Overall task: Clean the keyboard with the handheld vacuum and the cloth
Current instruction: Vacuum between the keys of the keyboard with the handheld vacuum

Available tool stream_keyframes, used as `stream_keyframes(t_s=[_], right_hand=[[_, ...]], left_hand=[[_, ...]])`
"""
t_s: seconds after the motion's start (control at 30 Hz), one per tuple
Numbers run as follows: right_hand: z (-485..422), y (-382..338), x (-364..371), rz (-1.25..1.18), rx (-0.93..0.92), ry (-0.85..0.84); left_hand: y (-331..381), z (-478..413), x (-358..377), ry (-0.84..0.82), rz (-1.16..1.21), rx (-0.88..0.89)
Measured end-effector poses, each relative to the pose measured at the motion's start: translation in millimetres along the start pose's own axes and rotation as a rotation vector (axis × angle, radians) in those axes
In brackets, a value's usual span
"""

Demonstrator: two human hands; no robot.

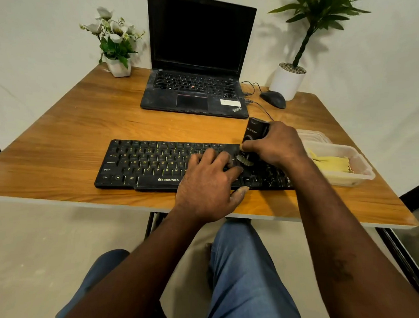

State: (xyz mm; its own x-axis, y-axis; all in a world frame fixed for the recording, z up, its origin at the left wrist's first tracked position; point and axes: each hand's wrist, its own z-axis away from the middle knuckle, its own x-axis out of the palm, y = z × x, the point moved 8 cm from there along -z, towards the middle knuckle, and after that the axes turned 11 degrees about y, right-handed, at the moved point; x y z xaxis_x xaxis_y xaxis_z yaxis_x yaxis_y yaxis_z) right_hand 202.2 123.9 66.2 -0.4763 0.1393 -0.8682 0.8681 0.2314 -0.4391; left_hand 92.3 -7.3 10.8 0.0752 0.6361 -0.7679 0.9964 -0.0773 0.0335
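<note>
A wooden worktop point(82, 130) stands against a pale wall, and I sit at its near edge. The keyboard point(143, 161) lies flat across the front of it, long side toward me, so both hands reach it without stretching.

My right hand point(275, 146) wraps the vacuum point(254, 132), fingers point(251, 145) curled round its black body. I hold it upright so the brush tip sits down on the keys right of the middle. My left hand point(207, 183) lies on the keys just beside the brush, its fingers spread and nearly straight, gripping nothing. I judge it is there to pin the keyboard so it does not slide under the brushing. Its thumb hangs over the front edge.

The cloth point(333, 163) lies folded in a clear tub point(362, 173) by the keyboard's right end, close at hand for the wiping, which I take as not yet begun.

Further back are an open laptop point(195, 87) with a dark screen and a mouse point(273, 99) to its right. Flowers point(114, 35) and a plant point(317, 10) stand at the back corners, apart from the work.
</note>
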Motion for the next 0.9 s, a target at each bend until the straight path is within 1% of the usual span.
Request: stream_keyframes(t_s=[0.1,0.27,0.37,0.53,0.67,0.7,0.8,0.83,0.9], right_hand=[[-6.9,18.1,-14.5,0.080,0.021,0.048],[-13.6,8.9,-22.2,0.096,-0.081,0.087],[-16.4,2.1,-23.8,0.168,-0.150,0.108],[-6.5,-15.7,-14.4,0.207,-0.323,0.024],[4.1,-7.9,-17.9,0.157,-0.361,-0.152],[7.4,-5.7,-20.1,0.142,-0.360,-0.171],[9.7,0.6,-28.6,0.135,-0.331,-0.072],[10.3,4.4,-27.8,0.121,-0.315,-0.067],[12.6,11.2,-24.0,0.033,-0.275,-0.119]], left_hand=[[-1.5,-0.8,2.0,-0.013,0.002,-0.008],[-0.5,0.6,2.1,0.006,0.017,-0.010],[0.6,0.0,1.5,0.013,0.015,-0.009],[-1.1,0.4,2.0,-0.001,0.005,-0.011],[-0.6,0.0,3.9,-0.015,-0.001,-0.012],[-1.1,-0.2,4.1,-0.015,-0.003,-0.012],[-2.0,-0.2,4.4,-0.012,-0.001,-0.015],[-1.8,0.2,4.3,-0.012,0.002,-0.016],[-1.1,0.3,4.1,-0.009,0.008,-0.016]])
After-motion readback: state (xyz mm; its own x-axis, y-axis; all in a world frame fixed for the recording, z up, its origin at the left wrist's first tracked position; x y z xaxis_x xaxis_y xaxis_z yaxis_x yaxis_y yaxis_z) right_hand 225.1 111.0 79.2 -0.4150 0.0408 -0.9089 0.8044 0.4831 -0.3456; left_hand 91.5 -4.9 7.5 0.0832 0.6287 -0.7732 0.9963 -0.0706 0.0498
